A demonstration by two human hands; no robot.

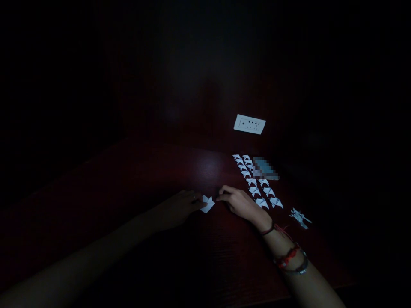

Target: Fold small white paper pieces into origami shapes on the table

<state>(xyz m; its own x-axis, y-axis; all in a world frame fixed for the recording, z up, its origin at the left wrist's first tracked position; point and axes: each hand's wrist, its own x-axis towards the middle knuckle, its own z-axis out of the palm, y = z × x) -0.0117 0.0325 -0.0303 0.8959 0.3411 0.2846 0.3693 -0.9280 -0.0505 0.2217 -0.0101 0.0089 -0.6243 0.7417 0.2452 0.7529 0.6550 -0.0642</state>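
Observation:
A small folded piece of white paper (208, 205) lies at the middle of the dark red table, with pointed corners sticking up. My left hand (183, 207) reaches in from the left and pinches its left edge between thumb and fingers. Just right of the paper is my right hand (236, 200), its curled fingers and thumb slightly apart. A small gap separates those fingertips from the paper, and nothing shows between them. Bracelets (289, 256) circle the right wrist and forearm.
Two rows of similar folded white papers (261, 202) stand right of my right hand. Beside them lies a blurred-out bluish rectangle (265, 167). Thin white paper strips (300, 218) are heaped nearer the right. A white socket plate (249, 124) sits behind the table (144, 171); the surroundings are very dark.

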